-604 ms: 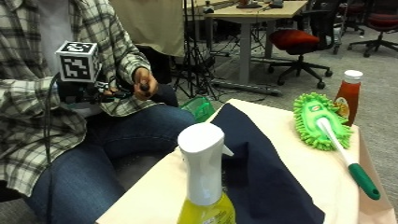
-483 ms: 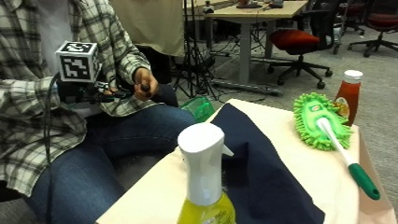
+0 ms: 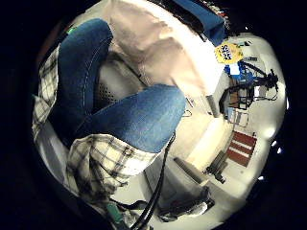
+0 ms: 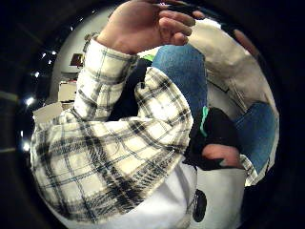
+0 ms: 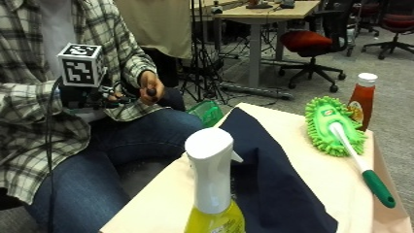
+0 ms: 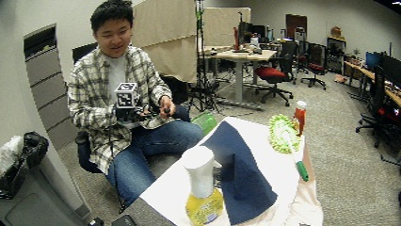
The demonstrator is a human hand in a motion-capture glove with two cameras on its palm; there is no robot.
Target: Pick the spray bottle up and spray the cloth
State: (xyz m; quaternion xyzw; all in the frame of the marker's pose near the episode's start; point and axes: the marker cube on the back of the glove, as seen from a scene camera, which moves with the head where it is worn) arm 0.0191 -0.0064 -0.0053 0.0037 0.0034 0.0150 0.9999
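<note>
Right hand grip mostly hidden

No change to be made out since the earlier outside views. Right hand at the same spot above the lap, close to the bare hand. Spray bottle at the same place on the table's near edge, cloth spread just behind it as before. No shift of the camera either.
</note>
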